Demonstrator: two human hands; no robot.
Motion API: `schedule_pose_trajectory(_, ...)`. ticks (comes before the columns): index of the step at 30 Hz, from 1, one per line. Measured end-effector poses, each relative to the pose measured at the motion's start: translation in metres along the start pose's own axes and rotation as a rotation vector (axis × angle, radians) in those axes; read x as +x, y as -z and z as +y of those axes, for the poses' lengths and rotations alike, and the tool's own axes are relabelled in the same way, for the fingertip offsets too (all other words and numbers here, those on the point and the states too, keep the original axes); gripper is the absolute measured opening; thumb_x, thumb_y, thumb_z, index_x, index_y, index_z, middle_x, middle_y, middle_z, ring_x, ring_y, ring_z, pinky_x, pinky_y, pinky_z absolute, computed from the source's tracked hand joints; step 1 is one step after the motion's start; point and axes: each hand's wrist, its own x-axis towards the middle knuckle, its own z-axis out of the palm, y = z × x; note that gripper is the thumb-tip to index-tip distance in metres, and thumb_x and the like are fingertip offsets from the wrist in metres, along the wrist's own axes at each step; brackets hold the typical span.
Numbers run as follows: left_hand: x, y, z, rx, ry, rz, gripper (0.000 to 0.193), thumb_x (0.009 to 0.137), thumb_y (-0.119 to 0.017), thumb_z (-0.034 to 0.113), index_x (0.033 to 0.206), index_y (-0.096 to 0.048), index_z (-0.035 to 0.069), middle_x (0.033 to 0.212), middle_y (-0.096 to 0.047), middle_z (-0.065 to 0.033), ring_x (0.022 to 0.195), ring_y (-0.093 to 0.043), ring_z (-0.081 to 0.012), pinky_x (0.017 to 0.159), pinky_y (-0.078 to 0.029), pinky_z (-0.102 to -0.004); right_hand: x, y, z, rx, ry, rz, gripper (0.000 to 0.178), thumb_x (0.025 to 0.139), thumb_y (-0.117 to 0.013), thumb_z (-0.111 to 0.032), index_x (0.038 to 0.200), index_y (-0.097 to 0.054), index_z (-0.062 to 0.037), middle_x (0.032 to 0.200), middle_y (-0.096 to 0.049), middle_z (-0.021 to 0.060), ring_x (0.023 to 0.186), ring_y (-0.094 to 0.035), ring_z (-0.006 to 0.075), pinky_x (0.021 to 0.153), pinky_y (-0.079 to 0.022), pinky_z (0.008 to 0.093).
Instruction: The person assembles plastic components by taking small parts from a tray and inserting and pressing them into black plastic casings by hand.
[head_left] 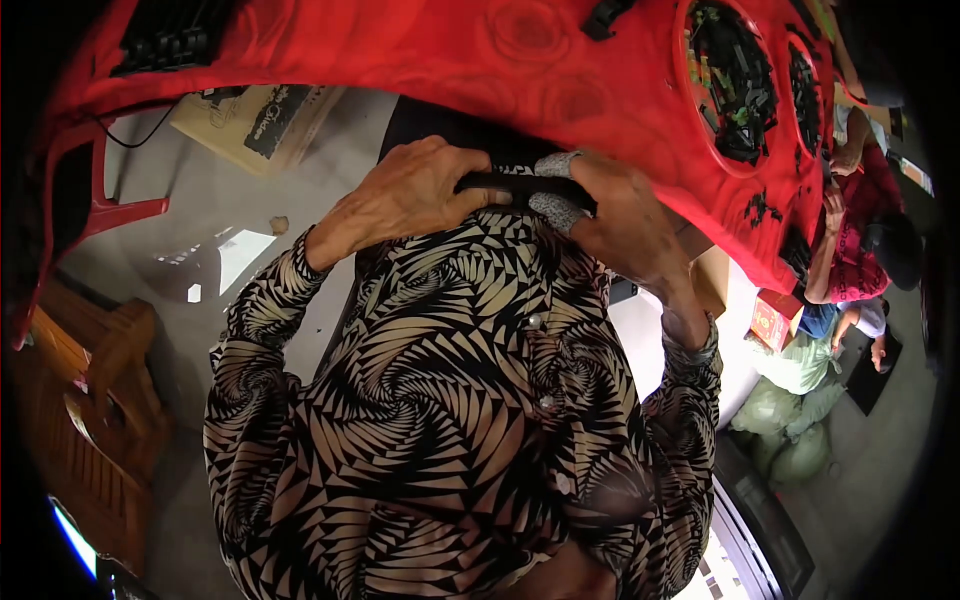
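So the container stuff is all upper right: a round red basin (690, 130) sits on the red-covered tabletop (420, 45), loaded with a jumble of black plastic pieces (735, 85) plus some green bits, and a second red basin (797, 42) beside it has more black parts in it. Farther down on the right there are some bulging pale sacks (800, 450), no clue what's inside, and a red box (775, 315), contents not visible either. The black curved strip (525, 186) is in the upper middle of the frame, just off the tabletop edge, with the left hand (415, 185) pinching one end and the right hand (630, 215) gripping the other, fingers closed on it both sides. Grey fabric (552, 210) bunches around the right fingers; can't tell if it's worn or held. Fingertips are partly hidden, and the black clump (175, 40) upper left gets cut off.
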Motion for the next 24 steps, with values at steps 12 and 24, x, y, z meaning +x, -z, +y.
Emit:
schedule_pose_trajectory(12,0.009,-0.001,-0.006,0.048,-0.103,-0.199,0.041,0.088,-0.06,0.045,0.1,-0.067,0.006,0.07,-0.056,-0.0132,0.079,-0.054,-0.0282,0.072,-0.045,-0.0431,-0.006,-0.024,0.01,0.073,-0.13,-0.111,0.023,0.065,-0.062,-0.005,0.084,-0.051,0.0025,0.077,-0.06,0.0224,0.078,-0.057,0.044,0.069,-0.044,0.0497)
schedule_pose_trajectory(24,0.007,0.001,-0.001,0.035,-0.111,-0.215,0.037,0.09,-0.06,0.041,0.103,-0.067,0.007,0.071,-0.057,-0.0123,0.079,-0.054,-0.0282,0.073,-0.045,-0.042,-0.008,-0.021,0.016,0.116,-0.077,-0.12,0.021,0.062,-0.061,-0.003,0.08,-0.051,0.0034,0.072,-0.057,0.0226,0.074,-0.056,0.0445,0.067,-0.044,0.0495)
